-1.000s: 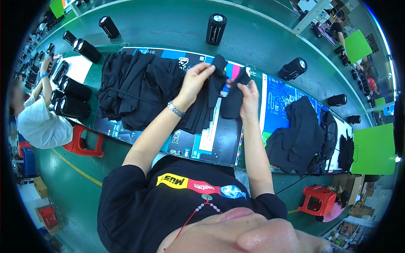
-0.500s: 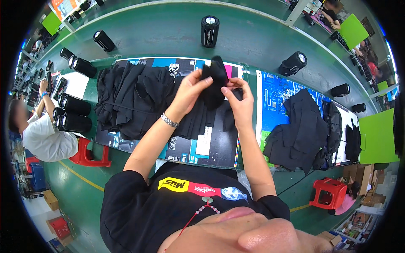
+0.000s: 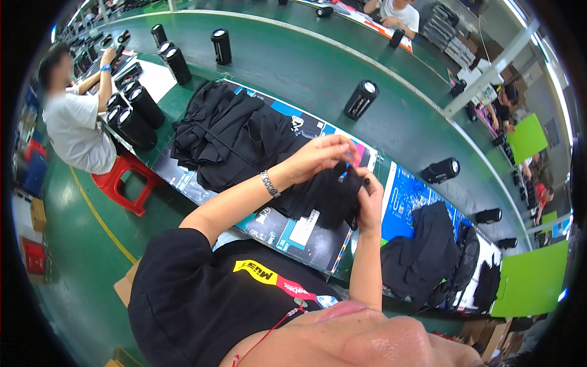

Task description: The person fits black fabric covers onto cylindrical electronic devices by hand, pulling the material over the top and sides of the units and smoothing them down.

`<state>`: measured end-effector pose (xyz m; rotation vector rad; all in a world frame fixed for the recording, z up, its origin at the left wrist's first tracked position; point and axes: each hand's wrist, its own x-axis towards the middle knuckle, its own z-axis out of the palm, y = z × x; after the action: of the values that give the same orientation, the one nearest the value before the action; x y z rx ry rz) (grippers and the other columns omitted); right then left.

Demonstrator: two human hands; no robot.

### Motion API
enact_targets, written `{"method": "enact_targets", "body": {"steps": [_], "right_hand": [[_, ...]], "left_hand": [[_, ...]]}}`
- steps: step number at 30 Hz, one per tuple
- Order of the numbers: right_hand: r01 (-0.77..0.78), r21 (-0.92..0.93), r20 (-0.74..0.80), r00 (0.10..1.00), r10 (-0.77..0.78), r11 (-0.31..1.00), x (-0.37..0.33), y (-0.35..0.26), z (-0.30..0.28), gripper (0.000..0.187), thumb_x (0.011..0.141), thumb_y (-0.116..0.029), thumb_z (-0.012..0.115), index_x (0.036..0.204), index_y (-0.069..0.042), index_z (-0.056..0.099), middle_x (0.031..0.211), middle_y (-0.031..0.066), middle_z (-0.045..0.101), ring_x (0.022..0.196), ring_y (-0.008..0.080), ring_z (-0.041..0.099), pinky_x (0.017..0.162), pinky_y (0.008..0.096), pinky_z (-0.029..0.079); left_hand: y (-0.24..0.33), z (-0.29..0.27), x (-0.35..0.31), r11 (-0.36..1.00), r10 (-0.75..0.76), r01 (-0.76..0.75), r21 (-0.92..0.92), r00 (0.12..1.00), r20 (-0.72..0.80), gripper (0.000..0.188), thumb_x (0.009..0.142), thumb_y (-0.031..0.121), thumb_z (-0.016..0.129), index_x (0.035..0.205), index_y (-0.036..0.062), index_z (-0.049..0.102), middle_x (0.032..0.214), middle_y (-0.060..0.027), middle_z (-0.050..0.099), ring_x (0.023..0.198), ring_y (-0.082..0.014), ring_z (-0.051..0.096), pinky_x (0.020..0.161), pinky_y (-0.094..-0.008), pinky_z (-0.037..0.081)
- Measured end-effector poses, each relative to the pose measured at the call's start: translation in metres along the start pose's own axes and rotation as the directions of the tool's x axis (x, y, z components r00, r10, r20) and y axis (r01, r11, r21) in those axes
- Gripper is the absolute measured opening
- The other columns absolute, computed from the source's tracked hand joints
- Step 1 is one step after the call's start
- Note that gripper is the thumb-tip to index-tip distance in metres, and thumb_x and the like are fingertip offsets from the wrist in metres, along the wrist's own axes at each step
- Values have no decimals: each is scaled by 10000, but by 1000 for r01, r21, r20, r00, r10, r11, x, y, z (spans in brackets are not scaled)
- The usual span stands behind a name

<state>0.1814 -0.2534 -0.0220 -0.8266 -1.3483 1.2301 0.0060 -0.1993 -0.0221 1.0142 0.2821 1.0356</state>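
Observation:
My right hand is closed on a piece of black cloth that hangs below its fingers, over the table. Above the cloth's upper edge is my left hand, its fingers bent and drawn together near my right fingertips. What they pinch, if anything, is too small and smeared to make out. A metal-band watch is on my left wrist. Beside my left forearm lies a big heap of black cloth pieces. A second pile of black cloth lies to the right of my right hand.
Printed sheets cover the table. Black cylindrical speakers stand on the green surface beyond, one straight ahead, with several more at left. A co-worker sits at left on a red stool. A green panel stands at right.
My view has turned, so the table now slants down to the right. The cloth, earlier held up between both hands, now hangs lower from my right hand. My left hand has moved above it.

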Motion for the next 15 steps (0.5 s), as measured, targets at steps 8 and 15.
{"method": "enact_targets", "body": {"steps": [8, 15], "right_hand": [[119, -421, 213, 977, -30, 899, -2, -58, 29, 130, 775, -32, 730, 881, -19, 657, 756, 6, 646, 700, 56, 570, 651, 204, 449], [94, -283, 135, 989, -58, 954, -4, -67, 37, 106, 740, -3, 745, 794, -11, 654, 732, 12, 633, 648, 52, 543, 593, 194, 406]], "left_hand": [[41, 5, -26, 985, -130, 112, 128, 981, 146, 191, 874, 206, 662, 954, 41, 611, 966, -18, 600, 903, -89, 558, 810, -241, 441], [59, 3, -39, 952, -207, 127, 278, 937, 280, 183, 861, 142, 653, 958, -11, 624, 1012, -48, 609, 1006, -137, 541, 935, -295, 409]]}}
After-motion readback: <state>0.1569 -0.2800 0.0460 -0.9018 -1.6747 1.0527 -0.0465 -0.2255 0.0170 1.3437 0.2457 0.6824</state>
